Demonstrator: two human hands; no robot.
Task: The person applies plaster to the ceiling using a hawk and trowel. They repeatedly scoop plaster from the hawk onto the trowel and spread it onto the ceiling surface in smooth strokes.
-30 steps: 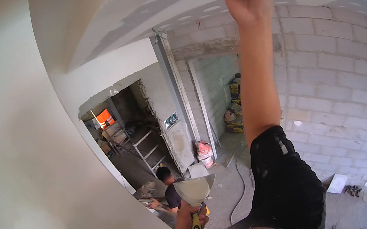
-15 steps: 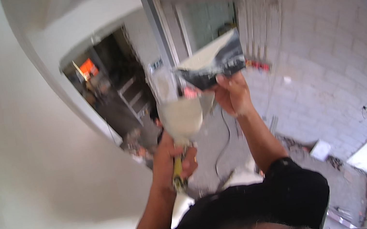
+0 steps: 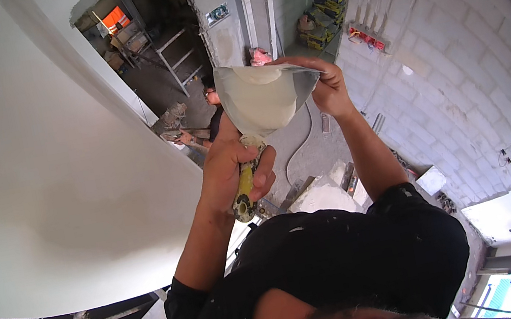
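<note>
Your right hand point(image 3: 330, 88) has come down from overhead to the far right corner of the putty knife point(image 3: 254, 139), so both hands now seem occupied with its load; what those curled fingers grip is hidden. Your left hand point(image 3: 224, 168) clasps the yellow, crusted handle before your chest, the blade tilted up under smooth, cream-coloured compound point(image 3: 266, 104).

Indoor building site: bare block wall point(image 3: 459, 75), sack pile point(image 3: 330, 3), metal ladder point(image 3: 173, 72) and rough-edged doorway point(image 3: 195, 13).
</note>
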